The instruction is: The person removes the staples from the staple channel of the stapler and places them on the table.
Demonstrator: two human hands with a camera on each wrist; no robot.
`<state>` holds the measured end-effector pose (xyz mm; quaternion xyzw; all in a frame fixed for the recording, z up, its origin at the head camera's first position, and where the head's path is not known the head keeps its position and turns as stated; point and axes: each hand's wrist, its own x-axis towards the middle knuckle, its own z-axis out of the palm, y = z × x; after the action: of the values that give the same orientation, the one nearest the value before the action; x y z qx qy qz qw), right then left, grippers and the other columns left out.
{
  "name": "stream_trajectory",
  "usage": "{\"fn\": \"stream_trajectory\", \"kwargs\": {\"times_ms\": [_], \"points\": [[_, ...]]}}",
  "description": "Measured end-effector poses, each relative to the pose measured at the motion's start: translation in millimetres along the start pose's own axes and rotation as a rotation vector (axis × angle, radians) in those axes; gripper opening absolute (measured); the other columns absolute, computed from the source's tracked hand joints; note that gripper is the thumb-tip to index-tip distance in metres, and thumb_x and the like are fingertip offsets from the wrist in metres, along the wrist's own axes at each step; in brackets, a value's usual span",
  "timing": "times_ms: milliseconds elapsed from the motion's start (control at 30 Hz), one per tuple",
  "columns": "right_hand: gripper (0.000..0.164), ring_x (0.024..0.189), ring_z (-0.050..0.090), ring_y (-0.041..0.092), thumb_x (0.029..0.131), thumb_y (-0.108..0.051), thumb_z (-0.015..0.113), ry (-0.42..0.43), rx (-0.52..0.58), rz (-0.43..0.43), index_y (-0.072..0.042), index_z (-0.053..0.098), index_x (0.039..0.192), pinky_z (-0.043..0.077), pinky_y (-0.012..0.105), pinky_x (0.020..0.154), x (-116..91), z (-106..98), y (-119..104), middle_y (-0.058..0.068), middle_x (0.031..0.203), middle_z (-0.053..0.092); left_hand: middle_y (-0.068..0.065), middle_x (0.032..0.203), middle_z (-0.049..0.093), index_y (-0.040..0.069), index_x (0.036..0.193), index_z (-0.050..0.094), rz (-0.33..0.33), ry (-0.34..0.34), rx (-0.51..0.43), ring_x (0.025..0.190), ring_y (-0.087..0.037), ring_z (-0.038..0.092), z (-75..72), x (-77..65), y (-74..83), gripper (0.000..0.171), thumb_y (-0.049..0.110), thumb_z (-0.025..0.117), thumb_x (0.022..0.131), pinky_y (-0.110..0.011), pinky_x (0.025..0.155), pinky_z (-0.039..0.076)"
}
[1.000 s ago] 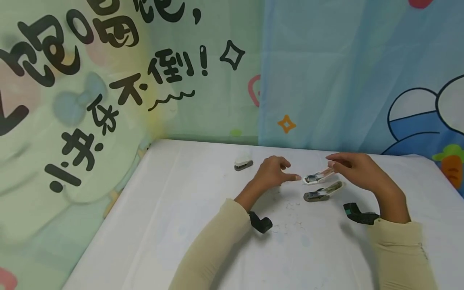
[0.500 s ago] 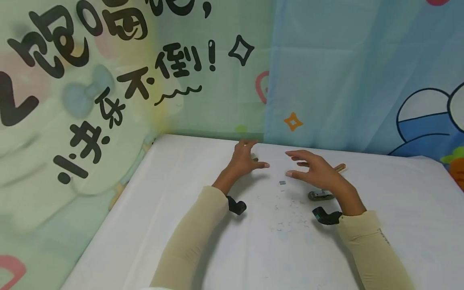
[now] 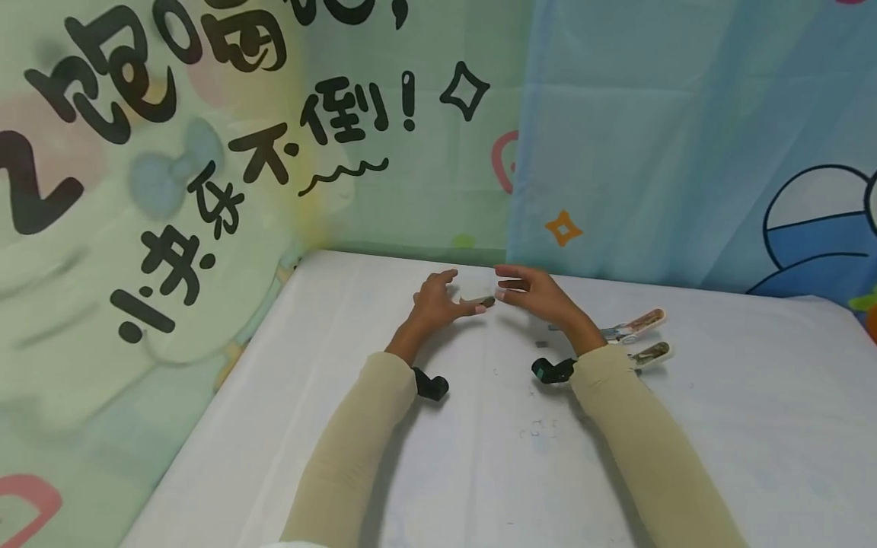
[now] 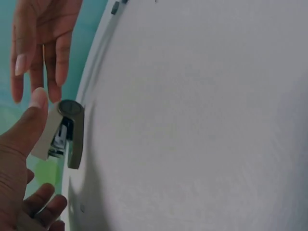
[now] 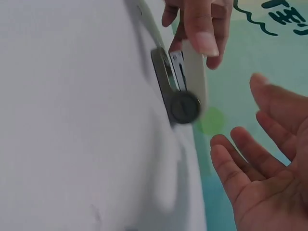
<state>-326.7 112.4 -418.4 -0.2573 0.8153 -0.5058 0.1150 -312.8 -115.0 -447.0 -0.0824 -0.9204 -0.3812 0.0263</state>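
Note:
In the head view a small stapler (image 3: 485, 301) with a white top and grey-green base rests near the table's far edge, its two arms parted. My left hand (image 3: 435, 306) is around its left side, thumb stretched along it and fingers spread; whether the thumb touches it I cannot tell. In the left wrist view the stapler (image 4: 72, 130) shows its hinge end, with the left fingers apart from it. My right hand (image 3: 537, 297) is just right of the stapler, fingers relaxed and holding nothing. The right wrist view shows that hand (image 5: 274, 163) apart from the stapler (image 5: 185, 91).
Two opened staplers, one pinkish (image 3: 640, 323) and one grey-green (image 3: 651, 354), lie to the right, partly behind the right arm. A small grey strip, apparently staples (image 3: 541, 344), and scattered loose staples (image 3: 537, 426) lie on the white table (image 3: 479, 487). A printed curtain (image 3: 651, 137) hangs behind.
My left hand has moved left to the white-topped stapler. My right hand has left the opened staplers and come left beside it. The head view has shifted slightly.

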Motion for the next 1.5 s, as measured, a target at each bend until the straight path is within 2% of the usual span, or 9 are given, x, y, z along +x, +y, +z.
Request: {"fn": "stream_trajectory", "kwargs": {"times_ms": [233,333,500,633,833,1000,1133,1300,1500], "points": [[0.051,0.139,0.034,0.03,0.101,-0.007,0.052,-0.018,0.096,0.092,-0.007,0.037,0.149,0.032,0.047,0.107,14.8,10.4,-2.3,0.011,0.154,0.032,-0.015,0.13,0.053,0.0,0.141,0.047,0.102,-0.014,-0.118,0.109,-0.025,0.053,5.0,5.9,-12.4,0.085,0.036,0.086,0.074,-0.036,0.09,0.044],[0.05,0.139,0.033,0.032,0.099,0.0,0.051,-0.05,0.096,0.101,-0.004,0.039,0.147,0.033,0.047,0.106,19.9,16.0,-1.9,0.015,0.153,0.034,-0.017,0.119,0.06,-0.004,0.129,0.059,0.141,-0.023,-0.085,0.102,-0.025,0.054,8.8,9.0,-12.7,0.068,0.028,0.085,0.076,-0.034,0.084,0.045],[0.046,0.133,0.041,0.032,0.093,0.003,0.056,-0.046,-0.051,0.12,0.0,0.052,0.138,0.038,0.045,0.102,23.6,27.4,-0.2,0.018,0.143,0.046,-0.017,0.098,0.064,-0.004,0.093,0.074,0.156,0.011,-0.031,0.093,-0.025,0.057,16.1,9.5,-11.0,0.026,0.016,0.083,0.078,-0.033,0.076,0.045],[0.037,0.12,0.053,0.032,0.091,-0.002,0.064,-0.003,-0.146,0.116,0.003,0.061,0.128,0.042,0.044,0.098,24.0,32.7,-0.5,0.02,0.13,0.057,-0.014,0.095,0.065,-0.002,0.091,0.075,0.119,0.017,-0.029,0.089,-0.023,0.057,16.1,4.5,-9.6,0.022,0.018,0.079,0.083,-0.033,0.075,0.044],[0.033,0.11,0.059,0.029,0.09,-0.008,0.07,-0.017,-0.176,0.112,0.002,0.065,0.121,0.044,0.043,0.093,24.3,33.5,-1.1,0.017,0.119,0.063,-0.006,0.084,0.069,0.002,0.093,0.076,0.085,-0.067,-0.049,0.075,-0.014,0.054,6.8,2.0,-7.9,0.02,0.021,0.078,0.085,-0.025,0.068,0.042],[0.033,0.105,0.059,0.026,0.09,-0.013,0.071,-0.061,-0.198,0.126,-0.001,0.066,0.12,0.045,0.04,0.089,22.4,31.8,-1.2,0.012,0.114,0.065,0.001,0.067,0.06,0.002,0.085,0.074,0.052,-0.164,-0.081,0.06,-0.011,0.047,-5.0,1.2,-4.1,0.017,0.018,0.079,0.083,-0.023,0.056,0.038],[0.031,0.101,0.058,0.025,0.089,-0.013,0.072,-0.119,-0.213,0.11,-0.001,0.065,0.118,0.045,0.038,0.084,15.6,29.3,-4.0,0.01,0.109,0.066,0.001,0.065,0.056,0.002,0.083,0.071,0.071,-0.259,-0.011,0.063,-0.011,0.045,-11.7,-1.8,2.0,0.018,0.018,0.079,0.083,-0.023,0.059,0.038],[0.024,0.095,0.062,0.024,0.089,-0.005,0.07,-0.221,-0.188,0.067,0.002,0.061,0.11,0.048,0.034,0.076,3.5,27.9,-10.4,0.01,0.103,0.066,-0.002,0.07,0.06,0.001,0.083,0.068,0.092,-0.371,0.034,0.067,-0.012,0.048,-14.9,-9.0,13.9,0.019,0.014,0.08,0.081,-0.024,0.062,0.039],[0.019,0.083,0.061,0.018,0.088,-0.001,0.07,-0.303,-0.238,0.055,-0.002,0.056,0.101,0.049,0.032,0.07,-13.7,30.9,-23.0,0.005,0.096,0.068,-0.001,0.072,0.062,0.002,0.083,0.068,0.121,-0.433,0.037,0.067,-0.012,0.048,-11.5,-23.7,23.0,0.017,0.012,0.081,0.08,-0.023,0.062,0.039]]}}
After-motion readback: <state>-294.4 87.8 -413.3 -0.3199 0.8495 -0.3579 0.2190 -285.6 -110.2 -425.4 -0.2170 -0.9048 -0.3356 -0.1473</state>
